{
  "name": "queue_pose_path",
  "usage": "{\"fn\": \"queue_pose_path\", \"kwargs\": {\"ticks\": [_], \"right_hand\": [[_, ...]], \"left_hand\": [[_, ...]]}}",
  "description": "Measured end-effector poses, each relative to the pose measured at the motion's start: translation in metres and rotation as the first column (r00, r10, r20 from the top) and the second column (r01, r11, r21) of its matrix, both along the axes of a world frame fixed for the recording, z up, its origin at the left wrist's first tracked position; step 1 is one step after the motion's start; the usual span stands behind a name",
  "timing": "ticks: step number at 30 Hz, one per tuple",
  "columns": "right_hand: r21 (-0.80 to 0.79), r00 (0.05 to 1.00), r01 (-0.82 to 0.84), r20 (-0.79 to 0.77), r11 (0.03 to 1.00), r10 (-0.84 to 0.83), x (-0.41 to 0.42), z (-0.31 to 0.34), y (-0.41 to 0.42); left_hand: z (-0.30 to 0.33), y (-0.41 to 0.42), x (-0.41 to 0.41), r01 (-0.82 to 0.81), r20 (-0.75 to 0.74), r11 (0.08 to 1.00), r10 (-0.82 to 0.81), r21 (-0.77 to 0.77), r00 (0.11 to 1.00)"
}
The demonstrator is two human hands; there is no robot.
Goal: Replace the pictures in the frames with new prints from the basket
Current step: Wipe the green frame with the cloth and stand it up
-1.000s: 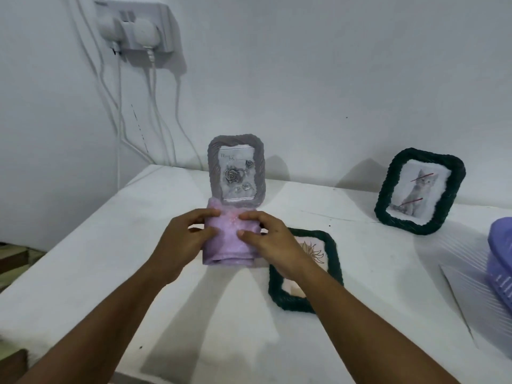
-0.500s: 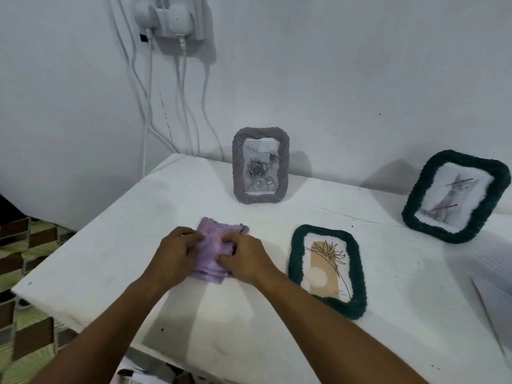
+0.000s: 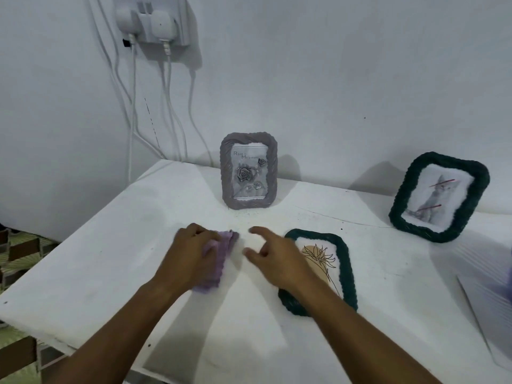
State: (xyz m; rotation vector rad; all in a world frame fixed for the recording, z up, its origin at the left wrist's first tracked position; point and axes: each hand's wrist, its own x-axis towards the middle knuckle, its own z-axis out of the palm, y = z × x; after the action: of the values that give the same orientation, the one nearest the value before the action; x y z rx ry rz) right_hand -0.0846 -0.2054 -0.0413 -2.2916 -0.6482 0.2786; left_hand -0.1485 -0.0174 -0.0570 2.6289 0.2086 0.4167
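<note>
My left hand (image 3: pixel 189 254) presses down on a folded purple cloth (image 3: pixel 219 266) lying on the white table (image 3: pixel 110 259). My right hand (image 3: pixel 277 257) hovers just right of the cloth, fingers apart, holding nothing. Under its wrist lies a dark green woven frame (image 3: pixel 345 270) flat on the table, holding a plant drawing. A grey woven frame (image 3: pixel 248 174) with a rose print stands upright at the back. Another dark green frame (image 3: pixel 439 196) with a cat picture leans against the wall at the right.
A wall socket with white plugs (image 3: pixel 153 22) and hanging cables (image 3: pixel 133 112) sits above the table's far left corner. A white sheet (image 3: pixel 496 306) lies at the right edge, beside a sliver of purple basket (image 3: pixel 509 275). The table's left edge drops to a patterned floor.
The cloth came down from in front of the grey frame onto the table. My right hand has let go of it and moved right; my left hand stays on it.
</note>
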Motion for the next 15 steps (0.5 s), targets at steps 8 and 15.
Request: {"fn": "queue_pose_path", "kwargs": {"ticks": [8,15], "right_hand": [[-0.253,0.933,0.360,0.097,0.898,-0.346,0.023,-0.007,-0.122],[-0.222,0.927,0.336,-0.093,0.916,-0.362,0.011,-0.019,-0.135]], "left_hand": [[0.000,-0.085,0.041,0.236,-0.255,0.940,-0.298,-0.246,0.920],[-0.002,-0.112,0.051,0.178,-0.285,0.900,-0.305,-0.398,0.909]]}}
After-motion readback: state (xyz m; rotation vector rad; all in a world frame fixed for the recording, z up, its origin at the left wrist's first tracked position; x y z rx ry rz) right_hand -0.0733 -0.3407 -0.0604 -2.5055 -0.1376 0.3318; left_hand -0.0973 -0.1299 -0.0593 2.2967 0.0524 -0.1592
